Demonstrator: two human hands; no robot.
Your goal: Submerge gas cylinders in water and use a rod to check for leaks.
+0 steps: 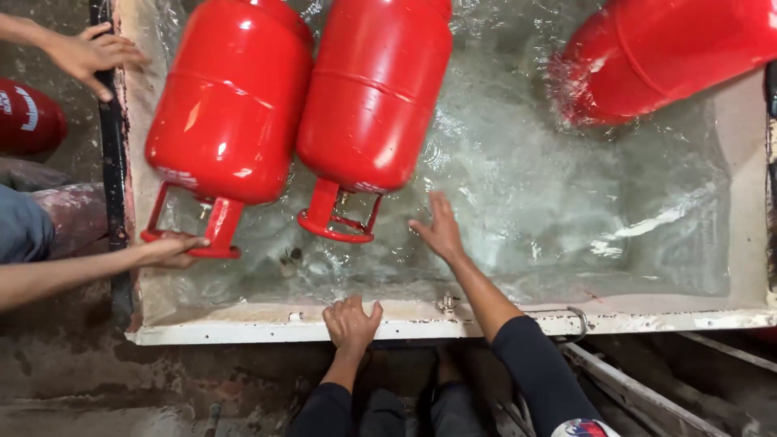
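Two red gas cylinders float side by side in a water tank, one on the left (229, 105) and one in the middle (374, 93), their collar rings pointing toward me. My left hand (350, 322) grips the white near rim of the tank (243, 330). My right hand (438, 229) is stretched over the water with fingers spread, just right of the middle cylinder's ring (336, 222), holding nothing. A third red cylinder (672, 53) plunges into the water at the upper right, splashing.
A co-worker's hand (168, 249) holds the left cylinder's collar ring, and another of their hands (89, 55) hovers by the tank's left rim. Another red cylinder (28, 117) lies outside the tank at far left. Wet concrete floor surrounds the tank.
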